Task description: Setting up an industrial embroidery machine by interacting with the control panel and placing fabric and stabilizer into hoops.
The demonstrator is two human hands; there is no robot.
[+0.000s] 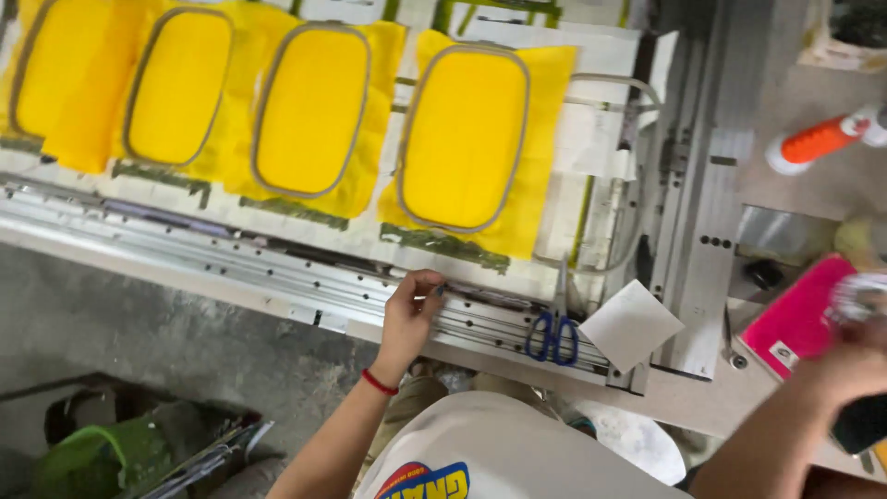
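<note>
Four hoops of yellow cloth in a row across the far side, each an oval grey frame; nearest the hands, the right hoop [465,139], cloth taut inside, loose edges spilling past the frame. Below the row, a long metal rail [231,254] running left to right along the near edge.

Left hand [411,310] on the rail just below the right hoop: fingers curled, tips pressed to the rail edge, seemingly pinching something small there; too small to name. Red band at the wrist. Best kept low and steady, fingertips clear of the slot, wrist off the hoop cloth to avoid shifting it.

Blue-handled scissors [554,328] lying on the rail just right of that hand, blades pointing far; worth minding when sliding along. White square card [631,323] beside them.

Right hand [855,356] at the right edge, blurred, over a pink pad [795,319]; grip cannot be told. Orange-and-white bottle [822,140] lying far right.
</note>
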